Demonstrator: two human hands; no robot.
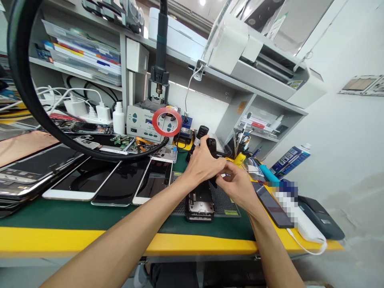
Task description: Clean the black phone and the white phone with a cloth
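My left hand (pixel 205 162) is raised over the mat, its fingers bent around a dark part (pixel 212 147) that shows above the knuckles. My right hand (pixel 238 184) meets it from the right, thumb and fingers pinched together at the lower edge of what seems to be the same dark part. Its kind is mostly hidden by my fingers. Just below both hands, a stack of phone screen assemblies (pixel 200 208) lies on the grey perforated mat (pixel 226 202). A black cylindrical tool (pixel 201 134) stands behind my left hand.
Several phones, among them a white-framed phone (pixel 154 180), lie at left. A roll of red tape (pixel 167 122) leans on the grey soldering station (pixel 142 124). A black cable (pixel 90 154) loops across the left. Right are a dark phone (pixel 274 206) and a blue spray can (pixel 289 160).
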